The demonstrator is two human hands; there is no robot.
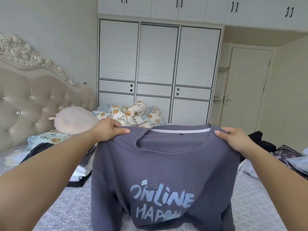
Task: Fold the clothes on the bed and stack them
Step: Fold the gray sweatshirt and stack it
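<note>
A slate-blue sweatshirt (166,167) with pale blue lettering hangs in front of me above the bed (70,210), its front facing me. My left hand (110,129) grips its left shoulder beside the collar. My right hand (233,139) grips its right shoulder. The lower hem sags toward the grey bedspread. A stack of folded clothes (81,174) lies on the bed to the left, partly hidden behind my left arm and the sweatshirt.
Loose dark and patterned garments (286,155) lie on the bed at the right. A round beige pillow (75,120) and a floral quilt (133,114) sit near the tufted headboard (33,97). A white wardrobe (158,72) stands beyond the bed.
</note>
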